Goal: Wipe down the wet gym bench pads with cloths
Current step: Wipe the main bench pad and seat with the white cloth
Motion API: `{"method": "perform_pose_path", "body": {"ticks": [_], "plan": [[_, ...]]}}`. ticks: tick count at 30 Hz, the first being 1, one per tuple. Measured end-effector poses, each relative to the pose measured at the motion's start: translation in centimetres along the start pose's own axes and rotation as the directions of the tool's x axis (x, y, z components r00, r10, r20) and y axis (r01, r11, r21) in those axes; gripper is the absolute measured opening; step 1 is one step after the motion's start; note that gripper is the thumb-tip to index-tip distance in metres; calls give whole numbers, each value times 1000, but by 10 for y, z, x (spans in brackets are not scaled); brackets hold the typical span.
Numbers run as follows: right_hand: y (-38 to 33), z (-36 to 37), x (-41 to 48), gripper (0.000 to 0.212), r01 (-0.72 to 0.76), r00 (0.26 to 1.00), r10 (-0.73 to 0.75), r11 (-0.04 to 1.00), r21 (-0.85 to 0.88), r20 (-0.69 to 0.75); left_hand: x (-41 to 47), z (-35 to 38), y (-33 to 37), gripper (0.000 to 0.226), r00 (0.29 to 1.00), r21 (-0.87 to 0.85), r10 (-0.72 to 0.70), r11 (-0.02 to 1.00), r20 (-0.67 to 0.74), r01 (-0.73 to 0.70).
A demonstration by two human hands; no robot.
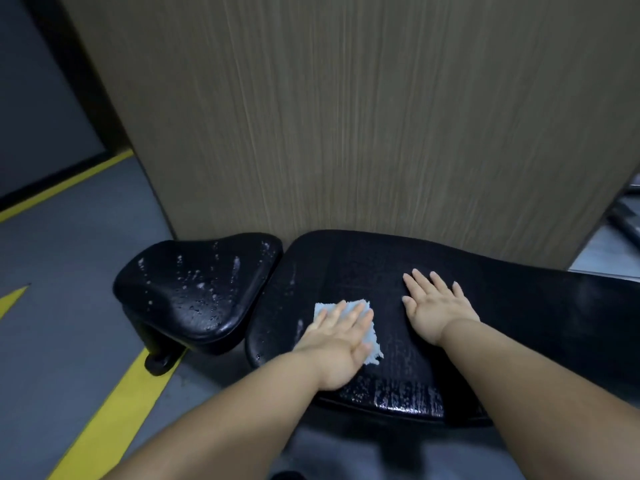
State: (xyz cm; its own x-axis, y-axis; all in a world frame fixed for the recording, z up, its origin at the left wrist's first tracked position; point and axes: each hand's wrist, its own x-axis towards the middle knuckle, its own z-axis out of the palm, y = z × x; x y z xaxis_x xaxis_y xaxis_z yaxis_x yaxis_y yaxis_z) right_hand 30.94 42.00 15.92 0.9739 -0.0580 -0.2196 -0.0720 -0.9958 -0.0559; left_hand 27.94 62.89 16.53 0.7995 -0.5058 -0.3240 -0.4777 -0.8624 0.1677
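A black gym bench lies across the lower middle of the head view. Its long back pad (346, 265) shows water streaks near the front edge. The smaller seat pad (197, 285) to the left is dotted with water drops. My left hand (337, 341) presses a light blue cloth (372, 341) flat on the left part of the long pad, fingers straight. A little to the right, my right hand (434, 304) rests flat on the same pad with fingers spread and holds nothing.
A tall wood-grain panel (346, 116) stands right behind the bench. Grey floor (62, 271) with yellow lines (114, 410) lies to the left and front. The bench's black foot (159, 362) sits on a yellow line. Metal parts show at the far right edge (627, 216).
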Motion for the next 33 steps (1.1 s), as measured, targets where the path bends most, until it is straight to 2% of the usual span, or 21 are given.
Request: {"method": "perform_pose_path", "body": {"ticks": [8, 11, 13, 16, 19, 25, 33], "plan": [[-13, 6, -20, 58, -47, 999, 47, 999, 19, -7, -58, 20, 9, 56, 998, -9, 59, 998, 18, -59], [-13, 6, -25, 59, -2, 1000, 3, 1000, 8, -25, -65, 21, 9, 55, 997, -25, 74, 997, 18, -74], [-12, 6, -28, 58, 82, 996, -83, 997, -11, -43, -63, 19, 8, 54, 997, -29, 77, 997, 30, -76], [-11, 5, -27, 56, 197, 979, -199, 979, -42, -51, -53, 15, 5, 53, 997, -32, 61, 998, 36, -60], [-10, 5, -23, 57, 229, 973, -231, 972, -57, -30, -36, 9, 3, 54, 999, -23, 26, 999, 31, -25], [-16, -4, -5, 58, 202, 978, -204, 978, 43, 33, 8, -6, -9, 54, 999, -25, -34, 999, 17, 35], [-23, 6, 3, 57, 170, 983, -168, 985, 22, -72, 72, -29, -28, 54, 997, -8, -78, 997, -11, 78]]}}
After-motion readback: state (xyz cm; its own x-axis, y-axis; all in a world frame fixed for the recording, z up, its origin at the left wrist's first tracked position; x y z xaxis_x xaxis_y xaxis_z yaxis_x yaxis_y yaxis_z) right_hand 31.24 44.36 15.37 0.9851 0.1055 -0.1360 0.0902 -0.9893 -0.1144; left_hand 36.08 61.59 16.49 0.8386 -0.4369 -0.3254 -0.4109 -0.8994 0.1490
